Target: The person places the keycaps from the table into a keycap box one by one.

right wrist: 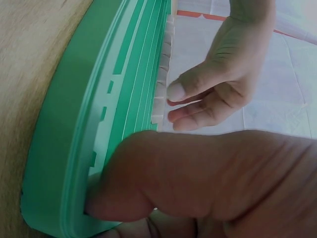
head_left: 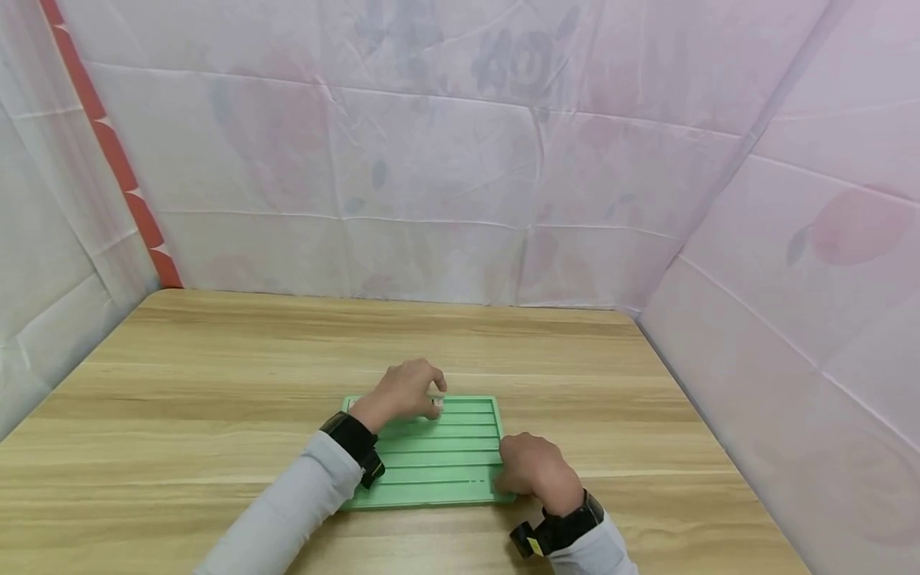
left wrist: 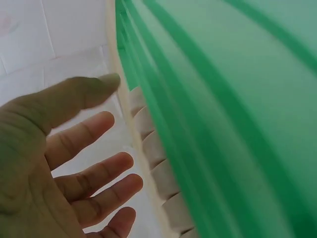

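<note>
A green tray (head_left: 449,459) with long parallel grooves lies on the table in front of me. Small pale tiles (left wrist: 152,148) stand side by side in its far groove, largely hidden behind my left hand in the head view. That left hand (head_left: 404,391) is over the tray's far edge, thumb and fingers apart, with nothing between them in the left wrist view. Its thumb and fingertips are close to the end of the tile row (right wrist: 159,94). My right hand (head_left: 533,467) grips the tray's right edge by the near corner, the thumb pressed inside the rim.
The wooden table (head_left: 216,359) runs out on all sides of the tray. Pale, creased sheets with faint prints (head_left: 431,160) hang behind the table and along both sides. A red strip (head_left: 115,148) runs down the back left corner.
</note>
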Tool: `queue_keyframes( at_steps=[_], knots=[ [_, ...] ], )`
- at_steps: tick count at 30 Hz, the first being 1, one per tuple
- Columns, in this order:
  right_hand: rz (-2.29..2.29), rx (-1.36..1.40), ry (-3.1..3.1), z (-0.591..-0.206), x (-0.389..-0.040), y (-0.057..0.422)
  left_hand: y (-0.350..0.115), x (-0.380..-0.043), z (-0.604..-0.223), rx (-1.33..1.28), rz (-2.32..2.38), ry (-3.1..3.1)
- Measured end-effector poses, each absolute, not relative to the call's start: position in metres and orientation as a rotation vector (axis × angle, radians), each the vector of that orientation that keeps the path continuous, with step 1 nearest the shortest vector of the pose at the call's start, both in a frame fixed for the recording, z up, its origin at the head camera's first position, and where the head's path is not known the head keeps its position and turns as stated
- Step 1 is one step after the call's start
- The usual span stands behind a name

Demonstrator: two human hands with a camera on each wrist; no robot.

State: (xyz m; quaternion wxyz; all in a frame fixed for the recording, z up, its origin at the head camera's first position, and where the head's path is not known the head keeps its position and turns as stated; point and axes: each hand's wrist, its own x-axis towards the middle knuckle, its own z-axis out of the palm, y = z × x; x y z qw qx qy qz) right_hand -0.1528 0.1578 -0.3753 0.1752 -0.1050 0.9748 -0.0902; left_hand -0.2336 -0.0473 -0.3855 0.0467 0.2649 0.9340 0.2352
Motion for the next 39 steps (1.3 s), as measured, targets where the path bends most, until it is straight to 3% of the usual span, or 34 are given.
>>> queue_keyframes(
  at_steps=[20, 39],
  knots=[
    [-0.259, -0.307, 2.768, -0.376, -0.153, 0.159, -0.054, -0.225, -0.374, 0.832, 0.509, 2.931],
    [-0.249, -0.3, 2.764, -0.375, -0.153, 0.158, -0.091, -0.209, -0.375, 0.768, 0.517, 2.972]
  ],
)
